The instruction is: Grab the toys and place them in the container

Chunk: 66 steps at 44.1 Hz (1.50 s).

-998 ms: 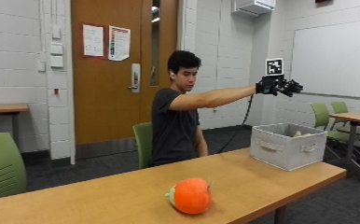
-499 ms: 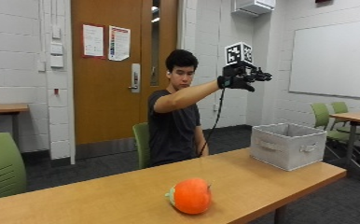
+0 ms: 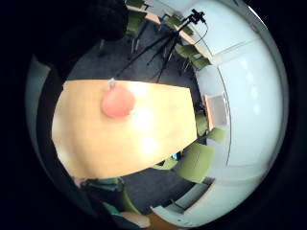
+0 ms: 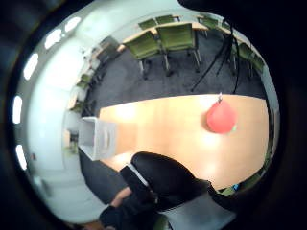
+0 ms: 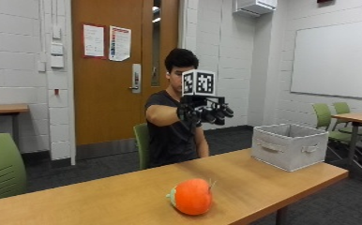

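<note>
A person sits behind the table (image 5: 106, 197), right arm stretched out in front at chest height. The gloved right hand (image 5: 203, 112) hangs in the air well above the tabletop, fingers spread and only slightly bent, holding nothing. It touches neither toy nor bin.

Down on the table lies the toy (image 5: 192, 196), a round orange plush with a bit of green at one end. It sits near the front edge and nothing is touching it. Both palm views look down on it from well above: the toy (image 3: 117, 102) shows small on the bare wood, and again, the toy (image 4: 221, 117), well apart from the bin.

The bin (image 5: 290, 146), a grey fabric box with strap handles, stands upright near the table's far end, to the side of the arm. From the thumb-side palm view the bin (image 4: 97, 138) sits right at the table's corner. Whether anything lies inside it cannot be told from here.
</note>
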Tool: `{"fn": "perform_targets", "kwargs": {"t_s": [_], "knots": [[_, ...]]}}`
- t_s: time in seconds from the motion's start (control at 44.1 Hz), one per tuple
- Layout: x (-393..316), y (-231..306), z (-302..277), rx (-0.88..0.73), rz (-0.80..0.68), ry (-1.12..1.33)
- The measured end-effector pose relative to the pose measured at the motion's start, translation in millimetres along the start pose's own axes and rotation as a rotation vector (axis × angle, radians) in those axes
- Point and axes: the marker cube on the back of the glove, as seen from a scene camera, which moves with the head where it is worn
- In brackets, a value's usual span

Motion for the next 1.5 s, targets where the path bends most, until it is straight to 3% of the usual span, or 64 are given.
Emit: {"fn": "perform_targets", "kwargs": {"t_s": [0.363,0.68,0.862,1.247,1.497], "knots": [[59.2,-22.2,158.5,-0.185,0.109,-0.045],[72.4,-21.9,241.2,-0.341,0.116,-0.067],[71.2,-21.4,245.6,-0.367,0.088,-0.032],[58.1,-11.0,232.4,-0.241,0.11,-0.001],[45.3,19.0,181.0,-0.204,0.09,-0.008]]}}
